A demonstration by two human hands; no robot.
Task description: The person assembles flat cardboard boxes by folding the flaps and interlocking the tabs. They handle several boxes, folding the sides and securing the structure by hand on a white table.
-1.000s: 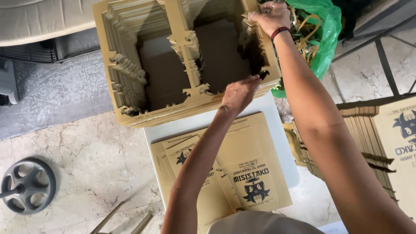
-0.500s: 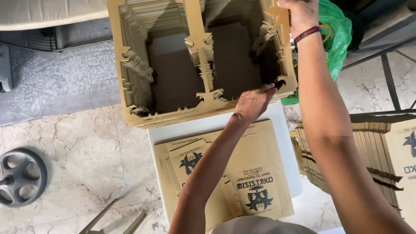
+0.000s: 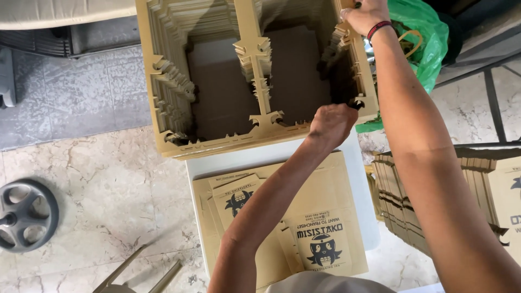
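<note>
The die-cut card stack (image 3: 255,76) stands on edge at the back of the white bench (image 3: 239,161). Left hand (image 3: 332,122) is fisted on its near right corner, right hand (image 3: 364,13) closed over the far right edge. It looks heavy, with stiff but loose sheets; best gripped at the corners

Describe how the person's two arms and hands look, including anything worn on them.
Both arms are bare from above the elbow down, with no sleeves and no gloves in view. The right hand has a thin red and dark band around its wrist. The left hand shows no band, watch or ring; its fingers are curled out of sight, so anything worn on them cannot be told.
</note>
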